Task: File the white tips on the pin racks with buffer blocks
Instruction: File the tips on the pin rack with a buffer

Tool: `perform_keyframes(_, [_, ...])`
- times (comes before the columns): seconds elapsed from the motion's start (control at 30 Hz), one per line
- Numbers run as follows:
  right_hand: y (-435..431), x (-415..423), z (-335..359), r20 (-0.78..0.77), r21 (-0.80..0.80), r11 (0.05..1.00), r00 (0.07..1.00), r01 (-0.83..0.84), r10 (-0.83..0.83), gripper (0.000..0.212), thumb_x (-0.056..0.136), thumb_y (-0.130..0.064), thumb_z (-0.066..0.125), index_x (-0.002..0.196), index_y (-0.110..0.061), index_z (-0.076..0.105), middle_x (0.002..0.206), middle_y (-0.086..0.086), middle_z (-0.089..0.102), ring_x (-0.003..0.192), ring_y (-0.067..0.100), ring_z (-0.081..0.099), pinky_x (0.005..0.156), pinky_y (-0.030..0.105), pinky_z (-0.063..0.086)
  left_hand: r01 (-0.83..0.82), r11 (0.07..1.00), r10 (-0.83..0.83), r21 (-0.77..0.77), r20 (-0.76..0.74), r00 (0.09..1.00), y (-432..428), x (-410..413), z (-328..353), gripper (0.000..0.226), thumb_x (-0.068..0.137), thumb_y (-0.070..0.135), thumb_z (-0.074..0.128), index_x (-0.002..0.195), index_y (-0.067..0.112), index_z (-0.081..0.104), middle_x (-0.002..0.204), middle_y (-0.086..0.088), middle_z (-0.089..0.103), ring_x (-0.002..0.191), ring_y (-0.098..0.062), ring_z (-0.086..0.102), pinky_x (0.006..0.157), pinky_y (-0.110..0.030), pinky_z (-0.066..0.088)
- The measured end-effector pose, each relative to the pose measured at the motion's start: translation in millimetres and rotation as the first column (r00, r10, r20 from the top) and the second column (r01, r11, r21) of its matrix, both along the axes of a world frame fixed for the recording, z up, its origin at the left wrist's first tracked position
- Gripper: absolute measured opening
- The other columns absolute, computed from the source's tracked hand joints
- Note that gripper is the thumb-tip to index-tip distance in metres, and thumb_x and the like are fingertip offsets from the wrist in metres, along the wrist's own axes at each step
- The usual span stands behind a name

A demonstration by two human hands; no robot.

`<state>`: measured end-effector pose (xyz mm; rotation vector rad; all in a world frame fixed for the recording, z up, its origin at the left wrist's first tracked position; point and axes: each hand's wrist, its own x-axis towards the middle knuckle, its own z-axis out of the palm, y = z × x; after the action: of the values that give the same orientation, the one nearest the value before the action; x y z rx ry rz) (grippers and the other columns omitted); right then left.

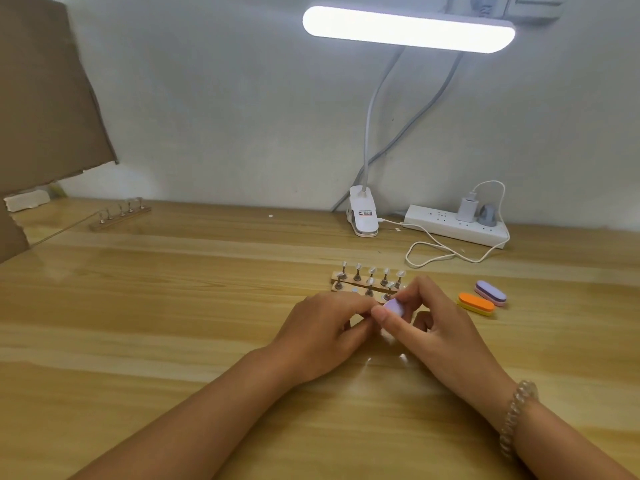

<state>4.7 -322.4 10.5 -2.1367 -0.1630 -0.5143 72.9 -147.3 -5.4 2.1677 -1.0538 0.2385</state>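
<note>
While our right hand [440, 327] pinches the lilac buffer block [393, 308] at the near pin rack [341, 289], left hand [322, 327] curls alongside; grip indeterminate.

Three racks [362, 280] — three blocks [476, 304] (one lamp [408, 29]).

Two adjoining wooden pin racks [348, 279] are topped with white tips [358, 266], and a lilac buffer block [393, 308] is held at the nearer rack's right end.

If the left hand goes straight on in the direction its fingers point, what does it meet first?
The left hand would meet the lavender buffer block pinched in the right hand, right at its fingertips. Just beyond lies the near pin rack, though depth there is unclear.
</note>
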Motion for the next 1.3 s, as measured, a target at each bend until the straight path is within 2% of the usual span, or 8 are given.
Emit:
perform_keyframes(0.27, [0.2,-0.3,0.4,-0.014,0.027,0.999,1.000,-0.027,0.027,0.045,0.072,-0.061,0.063,0.087,-0.019,0.056,0.078,-0.005,0.062,0.053,0.005,0.045,0.052,0.019,0.038,0.002,0.996,-0.010,-0.092,-0.089,0.996,0.8,1.5,2.3,0.020,0.092,0.045,0.052,0.094,0.034,0.069,0.074,0.028,0.062,0.059,-0.006,0.059,0.058,-0.032,0.049])
perform_keyframes(0.4, [-1.5,2.1,0.9,-0.006,0.051,0.998,0.999,0.039,-0.039,0.046,0.071,-0.063,0.059,0.086,-0.019,0.059,0.077,-0.007,0.062,0.063,0.009,0.053,0.057,0.024,0.042,0.042,0.999,-0.042,0.022,-0.004,0.999,-2.1,-2.7,-0.1,0.017,0.094,0.045,0.052,0.102,0.040,0.066,0.079,0.032,0.059,0.063,-0.003,0.054,0.059,-0.026,0.043])
perform_keyframes(0.6, [-0.9,0.2,-0.2,-0.007,0.075,0.996,0.999,-0.051,0.051,0.042,0.075,-0.057,0.064,0.087,-0.018,0.057,0.079,-0.006,0.062,0.051,0.003,0.042,0.051,0.017,0.036,0.025,0.989,-0.041,-0.144,-0.115,0.993,-0.8,2.5,0.1,0.016,0.094,0.042,0.057,0.099,0.035,0.070,0.096,0.016,0.063,0.064,-0.010,0.061,0.062,-0.042,0.052])
perform_keyframes(0.7, [-2.5,2.9,0.5,-0.022,0.079,0.996,0.999,0.028,-0.026,0.039,0.075,-0.057,0.062,0.088,-0.020,0.059,0.083,-0.010,0.067,0.056,0.001,0.052,0.054,0.018,0.039,0.054,0.991,-0.069,-0.126,-0.117,0.991,-1.9,1.4,-1.1,0.015,0.095,0.037,0.060,0.102,0.032,0.072,0.100,0.013,0.062,0.061,-0.009,0.061,0.059,-0.036,0.050])
perform_keyframes(0.83, [-7.1,2.3,2.0,-0.031,0.269,0.958,0.995,0.098,-0.093,0.039,0.071,-0.060,0.065,0.092,-0.027,0.061,0.087,-0.006,0.070,0.053,0.006,0.057,0.049,0.023,0.042,0.044,0.990,-0.062,-0.133,-0.134,0.989,-2.1,2.8,0.3,0.010,0.097,0.030,0.062,0.098,0.030,0.072,0.100,0.011,0.064,0.057,-0.008,0.061,0.058,-0.023,0.045])
perform_keyframes(1.0, [2.3,-0.2,-1.1,0.015,-0.014,1.000,1.000,0.027,-0.026,0.042,0.068,-0.064,0.065,0.094,-0.031,0.057,0.088,-0.019,0.064,0.053,0.009,0.053,0.052,0.026,0.047,0.041,0.990,-0.062,-0.135,-0.151,0.987,-1.4,4.3,-0.7,0.009,0.093,0.020,0.064,0.096,0.025,0.071,0.093,0.014,0.066,0.062,-0.017,0.063,0.058,-0.030,0.050])
perform_keyframes(1.17, [-5.5,2.2,-0.2,0.039,0.059,0.988,0.989,0.142,-0.145,0.043,0.069,-0.061,0.065,0.099,-0.031,0.057,0.090,-0.011,0.066,0.058,0.012,0.057,0.057,0.030,0.048,0.022,0.987,-0.052,-0.161,-0.179,0.983,-2.0,3.4,1.9,0.014,0.095,0.032,0.066,0.087,0.044,0.065,0.082,0.027,0.065,0.055,-0.014,0.061,0.056,-0.026,0.046])
perform_keyframes(1.3, [3.3,-1.7,-2.4,0.082,-0.148,0.988,0.996,0.050,-0.038,0.037,0.074,-0.057,0.068,0.099,-0.032,0.056,0.091,-0.017,0.062,0.056,0.014,0.058,0.054,0.028,0.050,0.010,0.992,-0.032,-0.125,-0.170,0.985,-0.8,2.8,3.0,0.025,0.092,0.018,0.067,0.088,0.043,0.062,0.072,0.035,0.061,0.052,-0.009,0.055,0.055,-0.022,0.042])
